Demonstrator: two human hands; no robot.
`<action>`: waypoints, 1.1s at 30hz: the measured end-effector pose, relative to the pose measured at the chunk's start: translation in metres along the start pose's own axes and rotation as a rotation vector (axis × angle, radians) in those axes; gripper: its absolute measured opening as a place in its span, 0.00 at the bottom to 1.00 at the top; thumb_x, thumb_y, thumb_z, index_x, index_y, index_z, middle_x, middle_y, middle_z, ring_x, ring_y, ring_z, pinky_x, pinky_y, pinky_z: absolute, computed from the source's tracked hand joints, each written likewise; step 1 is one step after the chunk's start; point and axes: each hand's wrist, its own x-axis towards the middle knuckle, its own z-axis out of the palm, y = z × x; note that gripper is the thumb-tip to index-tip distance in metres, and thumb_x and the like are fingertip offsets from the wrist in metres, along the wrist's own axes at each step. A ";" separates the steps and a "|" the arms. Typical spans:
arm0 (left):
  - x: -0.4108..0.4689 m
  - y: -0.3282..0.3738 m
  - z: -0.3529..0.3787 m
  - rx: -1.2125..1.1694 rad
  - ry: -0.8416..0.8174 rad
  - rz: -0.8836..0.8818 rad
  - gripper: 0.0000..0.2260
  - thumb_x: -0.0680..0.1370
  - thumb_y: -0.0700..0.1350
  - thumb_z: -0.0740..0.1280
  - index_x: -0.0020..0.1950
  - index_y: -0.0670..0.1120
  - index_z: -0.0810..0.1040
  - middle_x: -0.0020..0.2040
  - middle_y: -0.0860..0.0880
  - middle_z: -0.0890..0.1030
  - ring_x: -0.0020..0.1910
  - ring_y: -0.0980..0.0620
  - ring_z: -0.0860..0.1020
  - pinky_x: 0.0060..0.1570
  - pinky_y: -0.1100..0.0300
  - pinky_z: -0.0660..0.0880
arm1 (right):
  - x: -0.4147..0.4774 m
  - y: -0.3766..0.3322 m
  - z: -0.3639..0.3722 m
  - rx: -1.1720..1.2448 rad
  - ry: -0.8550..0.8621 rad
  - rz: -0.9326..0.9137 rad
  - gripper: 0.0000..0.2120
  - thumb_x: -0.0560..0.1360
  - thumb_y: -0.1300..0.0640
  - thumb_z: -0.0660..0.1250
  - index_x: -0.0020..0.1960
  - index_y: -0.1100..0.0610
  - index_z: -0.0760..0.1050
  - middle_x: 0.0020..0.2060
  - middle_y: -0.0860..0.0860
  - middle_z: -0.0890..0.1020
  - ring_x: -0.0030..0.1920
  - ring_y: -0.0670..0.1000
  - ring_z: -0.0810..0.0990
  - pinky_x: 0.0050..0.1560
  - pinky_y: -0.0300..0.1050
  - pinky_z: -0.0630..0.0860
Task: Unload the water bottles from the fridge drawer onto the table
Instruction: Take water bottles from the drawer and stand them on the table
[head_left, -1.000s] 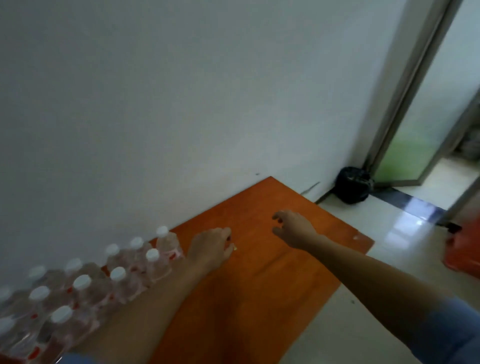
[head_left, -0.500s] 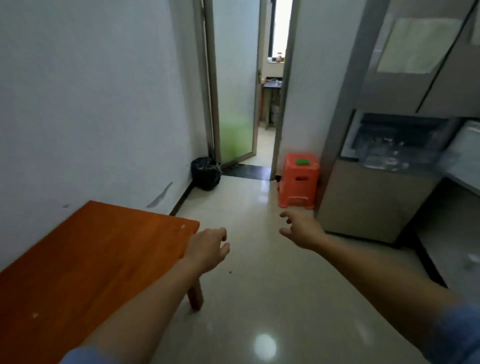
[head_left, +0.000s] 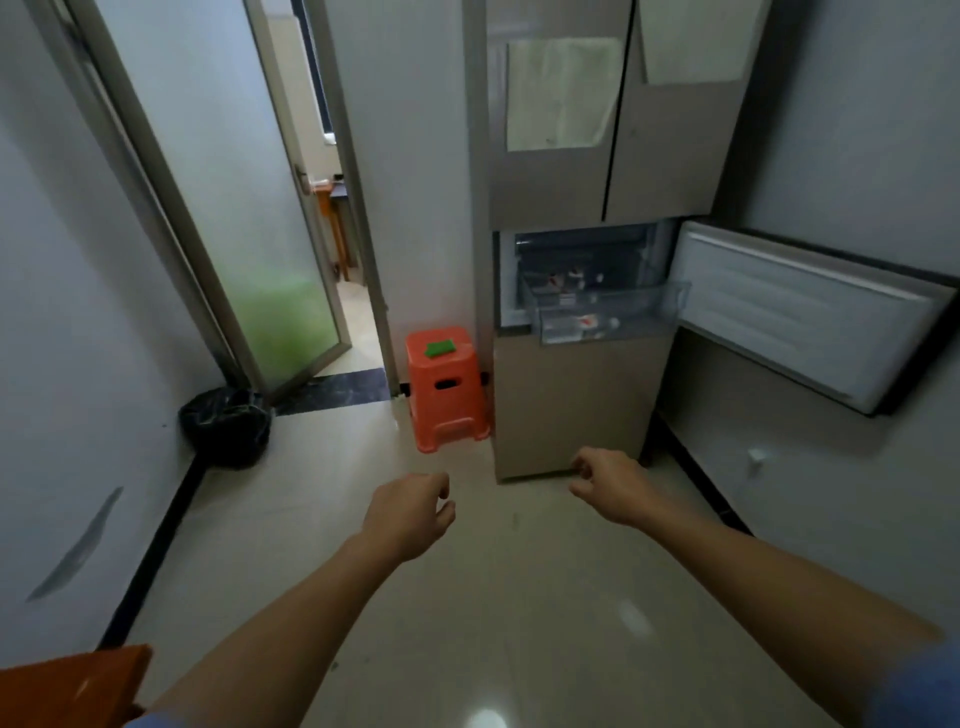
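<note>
With the left hand (head_left: 408, 514) and right hand (head_left: 610, 486) both empty and loosely curled, the person faces the open fridge drawer (head_left: 602, 314), so the next move is likely reaching in for a water bottle (head_left: 589, 323).

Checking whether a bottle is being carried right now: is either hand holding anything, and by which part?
Nothing is held. The left hand and right hand are both empty, fingers loosely curled, out in front over the floor.

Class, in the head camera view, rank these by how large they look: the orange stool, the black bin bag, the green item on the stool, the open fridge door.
Largest to smallest:
1. open fridge door
2. orange stool and black bin bag: look alike, unranked
3. green item
</note>
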 end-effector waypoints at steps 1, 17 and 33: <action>0.026 0.003 0.004 -0.009 -0.005 0.025 0.09 0.76 0.56 0.63 0.50 0.52 0.74 0.44 0.52 0.80 0.41 0.51 0.76 0.40 0.56 0.75 | 0.019 0.009 -0.007 0.005 0.020 0.015 0.18 0.75 0.48 0.67 0.62 0.53 0.75 0.56 0.51 0.81 0.54 0.52 0.79 0.53 0.47 0.76; 0.375 0.080 0.015 -0.016 -0.104 0.367 0.08 0.76 0.52 0.62 0.50 0.49 0.74 0.50 0.46 0.81 0.49 0.43 0.79 0.43 0.54 0.73 | 0.250 0.155 -0.107 0.092 0.184 0.284 0.17 0.75 0.47 0.67 0.61 0.51 0.75 0.51 0.50 0.81 0.45 0.48 0.76 0.41 0.42 0.69; 0.632 0.125 0.061 -0.098 -0.060 0.172 0.08 0.77 0.53 0.62 0.50 0.50 0.75 0.47 0.49 0.82 0.44 0.49 0.79 0.43 0.53 0.77 | 0.563 0.271 -0.192 0.102 0.144 0.121 0.15 0.75 0.49 0.67 0.58 0.55 0.76 0.50 0.52 0.82 0.49 0.53 0.79 0.47 0.46 0.75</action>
